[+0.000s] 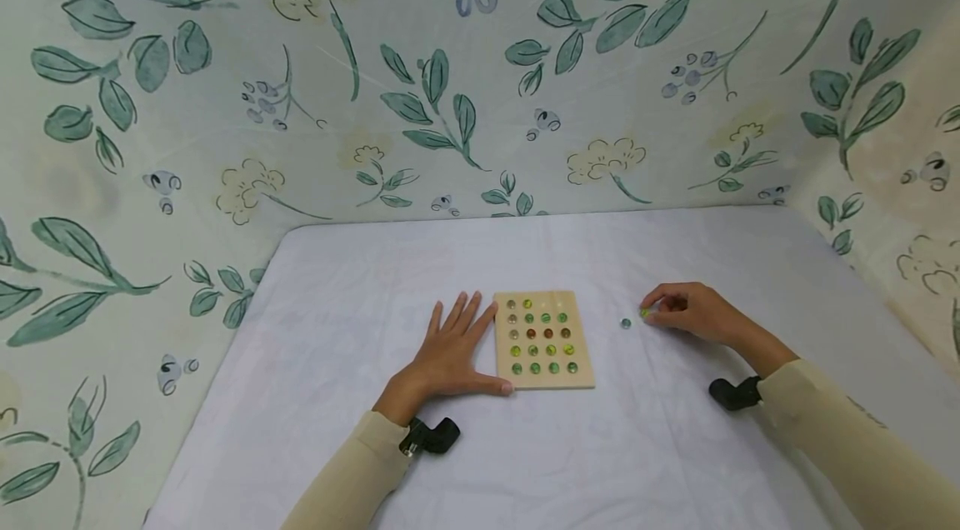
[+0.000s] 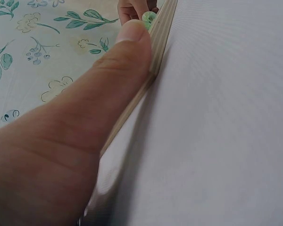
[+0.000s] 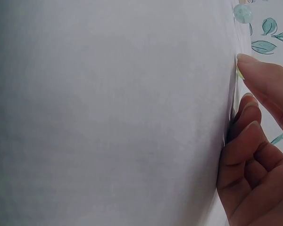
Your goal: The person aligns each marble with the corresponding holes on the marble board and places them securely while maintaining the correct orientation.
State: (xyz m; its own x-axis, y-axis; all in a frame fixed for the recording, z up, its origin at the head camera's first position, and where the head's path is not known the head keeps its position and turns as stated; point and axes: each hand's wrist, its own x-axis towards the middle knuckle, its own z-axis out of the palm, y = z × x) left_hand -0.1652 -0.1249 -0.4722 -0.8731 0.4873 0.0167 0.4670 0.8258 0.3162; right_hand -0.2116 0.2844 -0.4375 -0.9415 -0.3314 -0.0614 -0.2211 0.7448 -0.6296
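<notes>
The left hand (image 1: 450, 351) lay flat on the white desk (image 1: 337, 330), fingers straight and spread, its thumb pressed along the left edge of the wooden board (image 1: 544, 339), whose holes held green, yellow and brown marbles. To the right, the right hand (image 1: 693, 312) curled its fingers around a green marble (image 1: 643, 312) on the desk, pinching it, with a blue marble (image 1: 626, 323) just beside
</notes>
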